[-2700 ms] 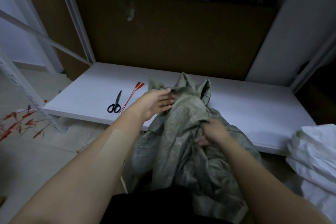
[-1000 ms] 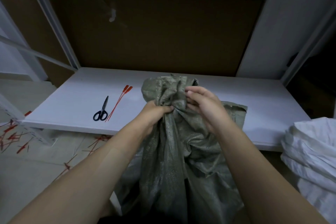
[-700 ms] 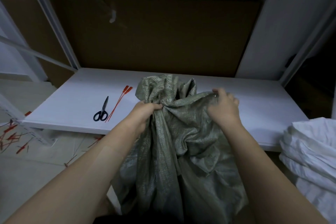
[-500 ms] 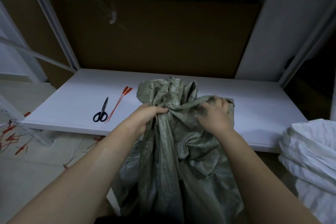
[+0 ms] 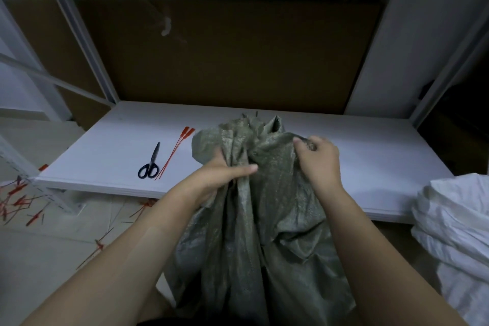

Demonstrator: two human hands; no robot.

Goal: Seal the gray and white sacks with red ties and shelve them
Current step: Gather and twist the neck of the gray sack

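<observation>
Gray sack held upright before the front edge of the low shelf, its base hidden and its bunched mouth rising above shelf level. The left hand has its grip clamped round the gathered neck; the right hand pinches a loose fold of the mouth on the neck's right side. Two red ties lie on the shelf just left of the neck, beside the scissors, long axes running from the front edge back and slightly rightward, heads farthest away. The left hand is nearer them, so the reach probably falls to it once the right hand secures the neck.
</observation>
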